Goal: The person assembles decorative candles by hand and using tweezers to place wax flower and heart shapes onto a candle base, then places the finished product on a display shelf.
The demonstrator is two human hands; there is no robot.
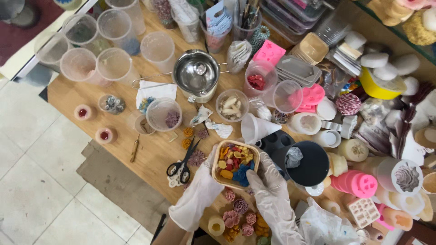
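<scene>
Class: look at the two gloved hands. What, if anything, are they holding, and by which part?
Both hands hold a small wooden bowl of coloured pieces. The left hand cups its left rim and side; the right hand has its grip on the lower right rim.

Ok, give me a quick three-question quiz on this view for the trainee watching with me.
1. True or false: both gloved hands hold the wooden bowl of coloured pieces.
2. What lies on the table just beside the left hand? A) black-handled scissors B) a hammer C) a paintbrush
3. Fill in: the steel pot behind the bowl sits on a small ____ base.

Key:
1. True. The left hand cups one side and the right hand cups the other.
2. A, the scissors.
3. White.
</scene>
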